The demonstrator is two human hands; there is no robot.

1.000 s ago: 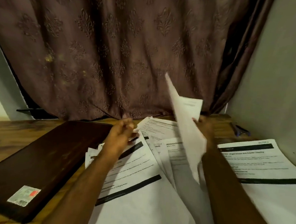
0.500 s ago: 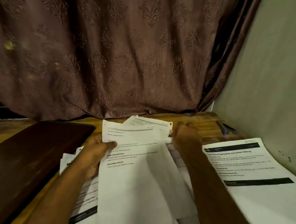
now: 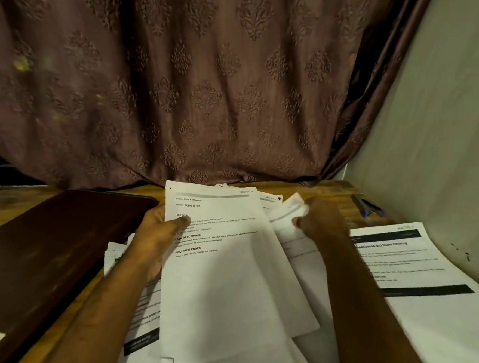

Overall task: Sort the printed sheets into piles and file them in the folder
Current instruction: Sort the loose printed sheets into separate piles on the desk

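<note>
My left hand (image 3: 155,232) holds a printed sheet (image 3: 225,279) by its left edge, thumb on top near the words "TASK GOAL". That sheet lies over a loose stack of other printed sheets (image 3: 297,270) in the middle of the wooden table. My right hand (image 3: 315,220) pinches the curled top corner of a sheet (image 3: 290,210) from that stack. A dark brown folder (image 3: 43,252) lies closed on the left. A separate pile of sheets with black bars (image 3: 424,279) lies on the right.
A patterned brown curtain (image 3: 197,79) hangs behind the table, and a pale wall (image 3: 449,125) closes the right side. A blue pen (image 3: 369,209) lies at the far right corner. More sheets (image 3: 144,316) stick out under my left forearm.
The sheet my right hand held upright a second ago now lies flat in my left hand. My right hand has moved on and taken the corner of another sheet.
</note>
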